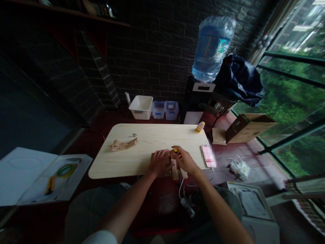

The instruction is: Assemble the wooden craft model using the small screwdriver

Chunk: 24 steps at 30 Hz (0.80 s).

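Note:
My left hand point(160, 163) lies over a wooden piece at the table's front edge, its fingers bent down and closed on it. Pale curved wooden parts point(175, 172) jut out below and between my hands, over the edge. My right hand point(187, 161) is closed around a small tool with a round yellow end point(175, 150), held upright above the wood; its lower part is hidden by my fingers. On the left of the table rests another wooden assembly point(124, 145) with dark holes. Behind it are small dark metal pieces point(132, 135), too small to name.
The pale table point(152, 132) carries a yellow-capped bottle point(200, 127) at its back right corner and a pink blurred object point(208, 156) at the right edge. White cables run to a power strip point(188, 207) below. Bins point(141, 107), a water dispenser and a cardboard box point(248, 127) stand beyond.

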### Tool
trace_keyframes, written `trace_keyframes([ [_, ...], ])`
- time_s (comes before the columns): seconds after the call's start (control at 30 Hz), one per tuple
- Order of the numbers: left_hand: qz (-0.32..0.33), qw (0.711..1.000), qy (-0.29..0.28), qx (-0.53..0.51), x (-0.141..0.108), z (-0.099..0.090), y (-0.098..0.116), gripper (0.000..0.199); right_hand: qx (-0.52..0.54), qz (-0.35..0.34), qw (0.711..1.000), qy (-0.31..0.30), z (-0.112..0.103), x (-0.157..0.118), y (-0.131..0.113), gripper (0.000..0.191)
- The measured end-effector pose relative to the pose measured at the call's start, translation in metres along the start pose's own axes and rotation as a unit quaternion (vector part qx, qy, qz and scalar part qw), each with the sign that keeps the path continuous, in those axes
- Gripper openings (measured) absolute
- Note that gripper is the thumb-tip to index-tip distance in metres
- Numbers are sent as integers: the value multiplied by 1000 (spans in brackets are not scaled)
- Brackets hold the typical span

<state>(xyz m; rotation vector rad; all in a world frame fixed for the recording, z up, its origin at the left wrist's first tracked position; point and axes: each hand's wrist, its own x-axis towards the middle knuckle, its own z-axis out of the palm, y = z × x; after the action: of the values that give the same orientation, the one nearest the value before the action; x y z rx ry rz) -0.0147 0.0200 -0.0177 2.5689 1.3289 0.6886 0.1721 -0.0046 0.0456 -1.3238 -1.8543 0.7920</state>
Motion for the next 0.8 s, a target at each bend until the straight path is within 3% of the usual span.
trace_keyframes([
  [0.13, 3, 1000, -6, -7, 0, 1, -3, 41, -104, -21, 993, -49, -11, 6, -4, 29],
  [0.23, -2, 1000, -12, -3, 0, 2, -4, 47, -141, -18, 989, -50, -10, 8, -5, 29],
  [0.4, -8, 1000, -15, 3, -1, 3, -5, 48, -139, -28, 990, -27, -4, 6, 1, 25],
  [0.57, -7, 1000, -16, 7, -2, 0, -4, 47, -144, -19, 989, -22, -4, 6, -3, 35],
  [0.8, -6, 1000, -8, 7, -2, -4, 0, 44, -147, -70, 986, -35, -10, 6, -13, 42],
])
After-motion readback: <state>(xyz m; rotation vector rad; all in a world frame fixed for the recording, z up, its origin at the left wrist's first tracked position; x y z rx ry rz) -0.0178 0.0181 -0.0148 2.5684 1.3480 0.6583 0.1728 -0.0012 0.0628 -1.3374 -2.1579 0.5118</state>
